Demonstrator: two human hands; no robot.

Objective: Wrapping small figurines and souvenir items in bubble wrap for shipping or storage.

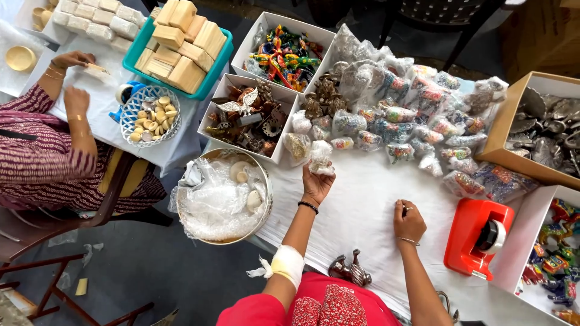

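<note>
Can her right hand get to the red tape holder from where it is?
Probably yes. The right hand rests on the white table cover, with only bare cloth between it and the red tape dispenser beside it.

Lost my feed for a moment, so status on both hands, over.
Left hand raised, gripping a bubble-wrapped bundle. Right hand closed, resting on the white table cover. Red tape dispenser beside it. Nothing between them.

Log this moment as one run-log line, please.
left hand: holds bubble-wrapped bundle | right hand: fist on white table cover | red tape dispenser: right, untouched
</note>
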